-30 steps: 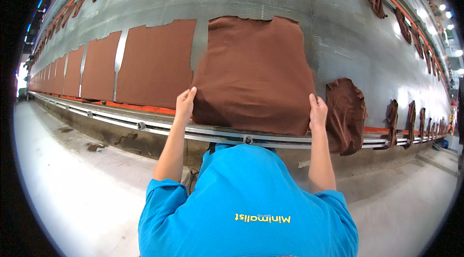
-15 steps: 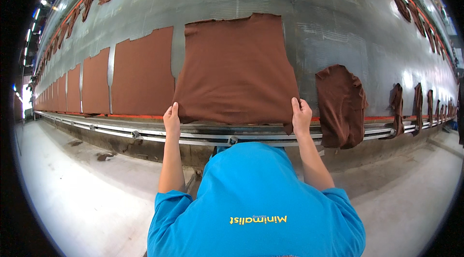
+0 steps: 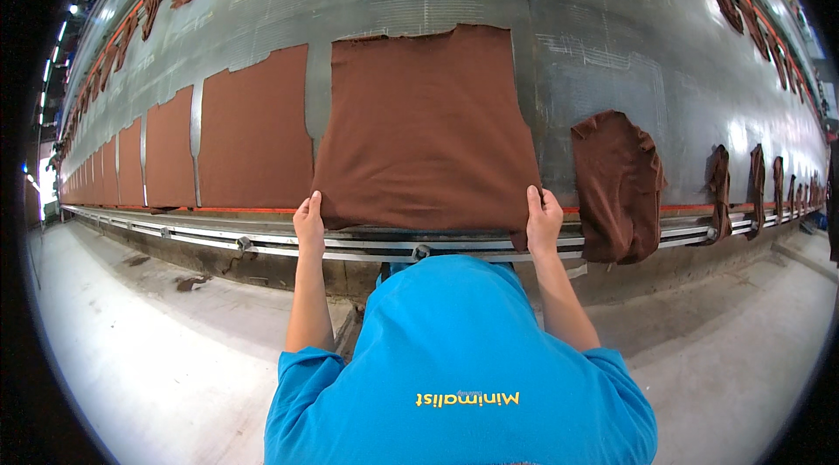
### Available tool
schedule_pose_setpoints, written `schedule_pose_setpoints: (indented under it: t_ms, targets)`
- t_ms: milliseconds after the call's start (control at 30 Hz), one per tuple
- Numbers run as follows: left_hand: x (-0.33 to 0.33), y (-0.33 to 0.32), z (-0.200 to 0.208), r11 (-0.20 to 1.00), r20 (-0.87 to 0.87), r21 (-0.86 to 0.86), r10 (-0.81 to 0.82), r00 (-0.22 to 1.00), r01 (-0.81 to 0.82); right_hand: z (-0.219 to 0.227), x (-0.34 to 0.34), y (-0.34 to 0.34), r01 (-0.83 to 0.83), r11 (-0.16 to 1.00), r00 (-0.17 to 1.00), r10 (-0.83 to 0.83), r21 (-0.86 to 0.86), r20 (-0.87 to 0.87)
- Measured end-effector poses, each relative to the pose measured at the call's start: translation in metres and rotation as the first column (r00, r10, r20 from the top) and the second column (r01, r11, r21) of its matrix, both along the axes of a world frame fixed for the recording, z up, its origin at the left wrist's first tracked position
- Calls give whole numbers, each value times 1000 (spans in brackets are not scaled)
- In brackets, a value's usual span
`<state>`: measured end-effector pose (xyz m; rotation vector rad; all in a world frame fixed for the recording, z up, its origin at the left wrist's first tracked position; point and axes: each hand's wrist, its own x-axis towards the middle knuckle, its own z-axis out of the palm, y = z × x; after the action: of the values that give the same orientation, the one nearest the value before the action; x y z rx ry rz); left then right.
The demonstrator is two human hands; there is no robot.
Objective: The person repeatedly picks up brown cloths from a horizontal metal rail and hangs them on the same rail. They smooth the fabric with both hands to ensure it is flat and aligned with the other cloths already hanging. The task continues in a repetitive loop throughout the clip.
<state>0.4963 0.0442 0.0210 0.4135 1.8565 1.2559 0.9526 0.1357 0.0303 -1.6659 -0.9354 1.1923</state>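
Observation:
A brown fabric panel (image 3: 426, 128) lies spread on the grey table (image 3: 428, 6), its near edge held up over the table's front rail. My left hand (image 3: 309, 218) pinches its near left corner, thumb on top. At the near right corner my right hand (image 3: 544, 213) grips the cloth the same way, and a small flap of it hangs beside that hand. Shallow wrinkles run across the near part of the panel; the far edge lies on the table and curls slightly. The fingers under the cloth are hidden.
Flat brown panels (image 3: 255, 128) lie in a row to the left. To the right a crumpled brown piece (image 3: 617, 185) drapes over the metal front rail (image 3: 489, 246), with several bunched pieces (image 3: 757, 185) beyond. More hang along the far orange-edged side. Pale floor (image 3: 175, 316) lies below.
Both hands have moved slightly toward me, drawing the panel's near edge a little closer and tauter. My grip on both corners is unchanged.

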Motion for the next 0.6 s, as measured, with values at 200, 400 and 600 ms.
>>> schedule_pose_setpoints:
  t_ms: [200,400,600]
  targets:
    - [5,-6,-8,1000,-18,-27,14,1000,-15,-2,3,-2,4,1000,1000,-4,-2,22]
    - [7,-10,-11,998,-30,-58,-14,999,13,-7,10,-3,-5,998,993,13,-70,121]
    - [12,-10,-13,999,-15,-46,15,1000,-16,-14,13,-1,-29,997,997,34,-72,68]
